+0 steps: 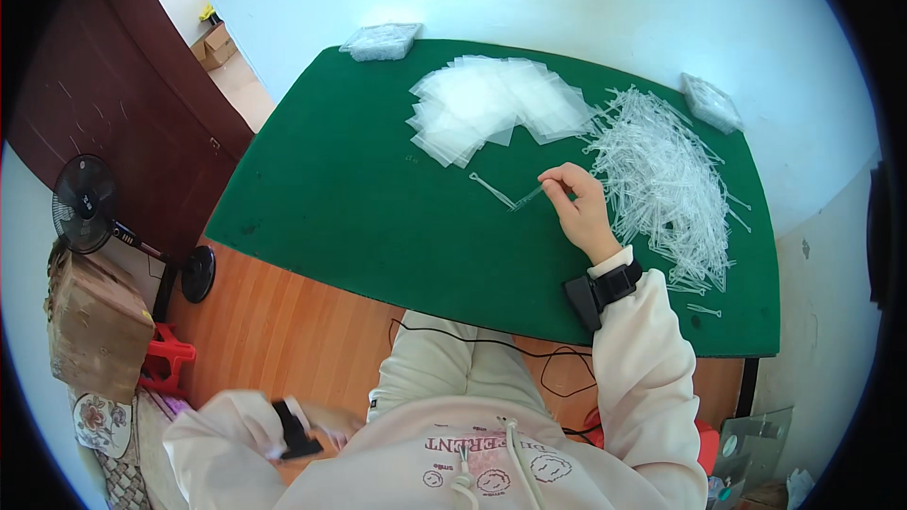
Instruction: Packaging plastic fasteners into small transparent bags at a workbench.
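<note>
My right hand is over the green table, thumb and forefinger pinched on a slim clear plastic stick. Touching or almost touching its lower end lies another clear plastic stick with a small loop at one end. To the right of this hand spreads a large heap of similar clear sticks. Beyond it are many flat clear plastic bags, fanned out and overlapping. My left hand is down beside my lap, away from the table. Motion blurs its fingers, and any object in them cannot be made out.
Filled clear packages stand at the table's far left and far right. Some loose sticks lie near the right front. A black cable crosses by my legs. A fan and a cardboard box are at left.
</note>
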A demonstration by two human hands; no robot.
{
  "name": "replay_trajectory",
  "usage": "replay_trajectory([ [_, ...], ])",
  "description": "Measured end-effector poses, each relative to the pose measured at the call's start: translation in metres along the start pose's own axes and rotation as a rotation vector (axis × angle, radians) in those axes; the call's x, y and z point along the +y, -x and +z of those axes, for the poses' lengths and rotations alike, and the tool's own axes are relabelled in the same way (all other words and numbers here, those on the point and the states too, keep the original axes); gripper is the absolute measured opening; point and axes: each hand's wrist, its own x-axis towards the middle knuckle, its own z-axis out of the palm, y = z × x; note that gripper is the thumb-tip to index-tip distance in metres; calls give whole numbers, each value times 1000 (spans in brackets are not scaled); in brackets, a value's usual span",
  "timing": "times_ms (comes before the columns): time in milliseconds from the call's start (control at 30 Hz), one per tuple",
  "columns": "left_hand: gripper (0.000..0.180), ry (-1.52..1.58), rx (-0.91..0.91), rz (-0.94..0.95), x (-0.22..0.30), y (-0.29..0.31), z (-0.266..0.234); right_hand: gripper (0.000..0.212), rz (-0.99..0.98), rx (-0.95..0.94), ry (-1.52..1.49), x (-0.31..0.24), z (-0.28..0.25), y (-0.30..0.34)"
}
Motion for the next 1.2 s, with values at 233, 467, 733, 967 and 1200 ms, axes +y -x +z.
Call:
replay_trajectory([
  [233,32,-239,131,460,141,81,-17,11,-58,79,33,0,-3,-3],
  [467,18,-651,787,709,259,60,-102,11,-25,63,-1,-1,-4,-2],
  [733,22,-1044,971,557,288,-17,-171,10,-69,85,21,2,-8,1],
  [967,22,-1012,865,402,297,-22,-180,8,60,27,-238,1,-6,2],
  [1200,20,-1062,1148,627,282,-24,-157,8,-3,-24,-116,-7,-4,-4],
])
